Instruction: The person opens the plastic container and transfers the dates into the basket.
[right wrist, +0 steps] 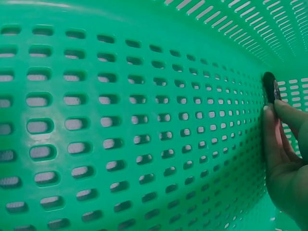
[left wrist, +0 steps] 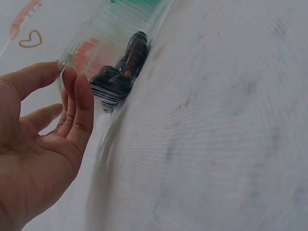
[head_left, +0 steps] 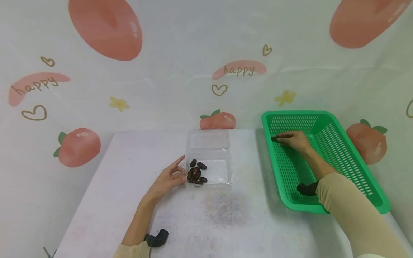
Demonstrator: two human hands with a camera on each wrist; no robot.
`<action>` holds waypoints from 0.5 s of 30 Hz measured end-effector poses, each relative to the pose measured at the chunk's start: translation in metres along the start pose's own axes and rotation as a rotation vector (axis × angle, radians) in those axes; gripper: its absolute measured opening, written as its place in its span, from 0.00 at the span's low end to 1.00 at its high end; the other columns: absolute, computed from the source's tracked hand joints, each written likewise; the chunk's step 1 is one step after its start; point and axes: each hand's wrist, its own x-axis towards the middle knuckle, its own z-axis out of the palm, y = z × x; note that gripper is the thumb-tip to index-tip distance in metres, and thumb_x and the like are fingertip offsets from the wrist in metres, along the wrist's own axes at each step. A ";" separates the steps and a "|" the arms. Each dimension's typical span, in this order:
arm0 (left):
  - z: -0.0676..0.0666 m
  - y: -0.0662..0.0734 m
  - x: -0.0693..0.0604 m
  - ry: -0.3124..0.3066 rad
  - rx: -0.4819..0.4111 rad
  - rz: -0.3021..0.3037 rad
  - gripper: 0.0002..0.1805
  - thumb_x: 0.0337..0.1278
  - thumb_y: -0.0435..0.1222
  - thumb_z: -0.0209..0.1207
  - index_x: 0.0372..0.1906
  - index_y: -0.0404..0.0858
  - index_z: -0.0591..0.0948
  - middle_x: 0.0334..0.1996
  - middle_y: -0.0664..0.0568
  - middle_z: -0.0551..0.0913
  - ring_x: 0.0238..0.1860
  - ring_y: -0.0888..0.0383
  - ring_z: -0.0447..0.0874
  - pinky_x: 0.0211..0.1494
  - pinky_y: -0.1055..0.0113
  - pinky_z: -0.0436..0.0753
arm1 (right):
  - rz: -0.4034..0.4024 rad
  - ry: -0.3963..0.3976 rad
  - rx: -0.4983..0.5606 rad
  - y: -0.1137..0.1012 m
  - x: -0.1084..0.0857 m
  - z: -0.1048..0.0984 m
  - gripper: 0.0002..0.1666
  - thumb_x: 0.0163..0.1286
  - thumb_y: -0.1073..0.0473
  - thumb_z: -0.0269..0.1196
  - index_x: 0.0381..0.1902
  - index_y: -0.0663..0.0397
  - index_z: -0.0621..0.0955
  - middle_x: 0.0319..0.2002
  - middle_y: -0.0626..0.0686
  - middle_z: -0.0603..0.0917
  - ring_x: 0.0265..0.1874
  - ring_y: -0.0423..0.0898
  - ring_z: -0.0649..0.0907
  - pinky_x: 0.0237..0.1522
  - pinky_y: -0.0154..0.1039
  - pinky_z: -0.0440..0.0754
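A clear plastic clamshell box (head_left: 220, 172) stands on the table with its lid (head_left: 208, 139) folded back. Several dark brown dates (head_left: 194, 173) lie together in its left part; in the left wrist view the dates (left wrist: 120, 72) show through the clear wall. My left hand (head_left: 167, 182) is at the box's left side, thumb and bent fingers pinching its rim, index finger extended. Inside the green basket (head_left: 274, 172), my right hand (head_left: 295, 141) pinches one dark date (right wrist: 271, 87) between thumb and fingertips, close to the basket's left wall.
The slotted basket takes up the table's right side, its long rim (head_left: 358, 157) near the patterned backdrop. That backdrop (head_left: 174, 89) rises behind the white table (head_left: 129, 161). Dark wrist mounts (head_left: 157, 238) sit on both forearms.
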 end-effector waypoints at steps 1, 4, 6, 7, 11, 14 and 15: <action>0.000 0.000 0.000 0.000 -0.002 0.000 0.45 0.62 0.27 0.62 0.79 0.42 0.53 0.44 0.44 0.68 0.34 0.57 0.79 0.47 0.60 0.84 | 0.000 0.001 0.006 0.000 0.000 0.000 0.24 0.73 0.63 0.61 0.61 0.76 0.75 0.58 0.73 0.76 0.36 0.30 0.84 0.45 0.34 0.84; 0.001 0.000 0.000 -0.002 -0.006 0.000 0.45 0.62 0.27 0.62 0.79 0.41 0.53 0.43 0.44 0.68 0.34 0.58 0.79 0.47 0.60 0.84 | 0.004 -0.008 0.025 0.001 0.000 -0.002 0.25 0.73 0.64 0.61 0.61 0.76 0.74 0.59 0.73 0.75 0.36 0.31 0.85 0.46 0.35 0.84; 0.001 0.000 0.000 0.005 -0.001 -0.001 0.44 0.62 0.28 0.62 0.79 0.43 0.54 0.44 0.44 0.68 0.34 0.59 0.79 0.47 0.60 0.84 | 0.005 -0.010 0.031 0.001 0.000 -0.004 0.25 0.72 0.65 0.61 0.62 0.76 0.73 0.60 0.74 0.74 0.37 0.31 0.85 0.47 0.35 0.84; 0.001 -0.001 0.000 0.007 0.002 0.001 0.44 0.62 0.28 0.62 0.79 0.43 0.54 0.43 0.44 0.68 0.34 0.59 0.79 0.47 0.60 0.84 | 0.008 -0.011 0.030 0.001 0.000 -0.004 0.25 0.72 0.65 0.61 0.62 0.76 0.73 0.60 0.74 0.74 0.37 0.31 0.85 0.47 0.35 0.84; 0.001 -0.003 0.000 0.022 0.014 0.003 0.44 0.62 0.29 0.63 0.79 0.44 0.55 0.44 0.43 0.69 0.34 0.59 0.79 0.47 0.61 0.84 | 0.019 -0.018 0.025 -0.002 -0.002 -0.008 0.26 0.73 0.64 0.61 0.63 0.76 0.72 0.61 0.74 0.73 0.37 0.32 0.85 0.48 0.35 0.83; 0.001 -0.006 0.000 0.026 0.005 0.008 0.44 0.62 0.28 0.63 0.79 0.43 0.55 0.43 0.43 0.69 0.35 0.59 0.79 0.47 0.62 0.84 | 0.006 -0.019 0.006 -0.006 -0.004 -0.011 0.25 0.73 0.64 0.60 0.63 0.76 0.72 0.60 0.72 0.75 0.38 0.33 0.86 0.47 0.34 0.83; 0.001 -0.007 0.000 0.027 0.000 0.009 0.44 0.62 0.28 0.63 0.79 0.43 0.55 0.43 0.43 0.69 0.35 0.59 0.79 0.47 0.62 0.84 | -0.002 -0.017 -0.011 -0.008 -0.004 -0.013 0.25 0.74 0.64 0.60 0.63 0.76 0.73 0.60 0.72 0.75 0.38 0.34 0.86 0.47 0.33 0.83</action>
